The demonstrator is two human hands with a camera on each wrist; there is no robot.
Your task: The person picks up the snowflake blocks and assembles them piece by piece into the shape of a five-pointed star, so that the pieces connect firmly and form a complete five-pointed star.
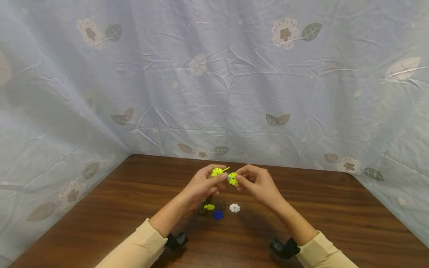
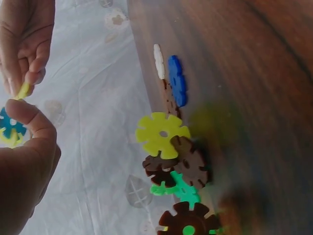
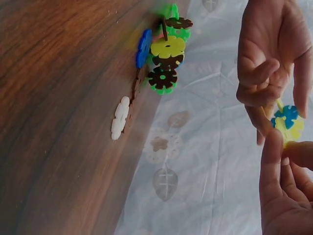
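Above the table, my left hand (image 1: 201,186) holds a small cluster of notched plastic discs between thumb and fingers. A yellow disc (image 1: 216,172) faces up in it, and a blue disc (image 3: 286,116) shows in the right wrist view. Close by on the right, my right hand (image 1: 259,184) pinches another yellow disc (image 1: 232,178) at its edge, right against the cluster. Whether the notches of that disc are interlocked with the cluster is too small to tell. Fingers hide part of the discs in both wrist views.
Loose discs lie on the brown wooden table (image 1: 318,212) below the hands: a white disc (image 1: 234,207), a blue disc (image 1: 218,214), a yellow disc (image 1: 209,207), and several brown and green ones, such as a brown disc (image 2: 190,219). A patterned curtain (image 1: 228,93) stands behind the table.
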